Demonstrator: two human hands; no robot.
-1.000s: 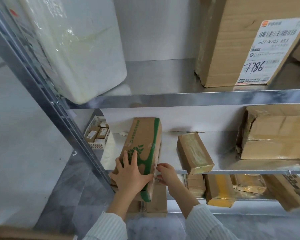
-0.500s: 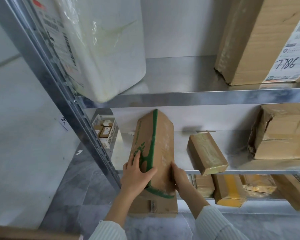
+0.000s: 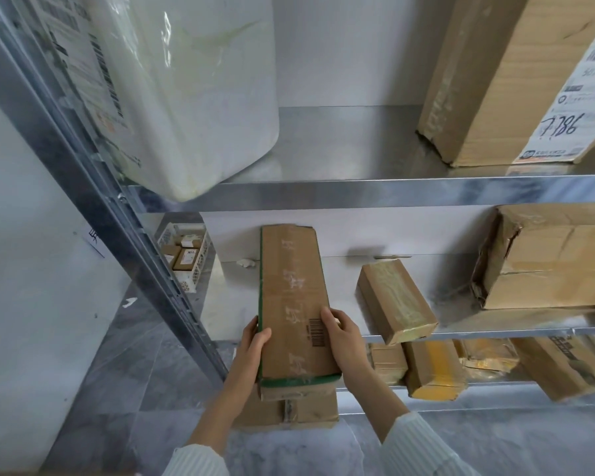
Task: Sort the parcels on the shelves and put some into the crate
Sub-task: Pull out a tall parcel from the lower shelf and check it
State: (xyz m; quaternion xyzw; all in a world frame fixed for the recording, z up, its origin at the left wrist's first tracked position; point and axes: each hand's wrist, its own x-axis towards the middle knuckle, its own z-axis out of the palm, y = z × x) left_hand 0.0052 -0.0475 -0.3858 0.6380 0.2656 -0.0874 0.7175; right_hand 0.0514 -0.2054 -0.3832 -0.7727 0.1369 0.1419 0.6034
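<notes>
Hiding parcels (image 3: 299,412), box (image 3: 291,297) spans left hand (image 3: 251,352), right hand (image 3: 346,341).

Between long carton (image 3: 291,297) and taped parcel (image 3: 397,300), shelf (image 3: 344,290) seems passable.

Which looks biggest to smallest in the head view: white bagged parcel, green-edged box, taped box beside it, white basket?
1. white bagged parcel.
2. green-edged box.
3. taped box and white basket look alike; basket is farther and partly hidden, so unranked.

L sleeve (image 3: 196,462) & R sleeve (image 3: 424,449): same whitish fabric w/ fine grey pinstripes, loose cuffs ending partway up forearms. L hand (image 3: 251,352), R hand (image 3: 345,342) & wrists bare.
</notes>
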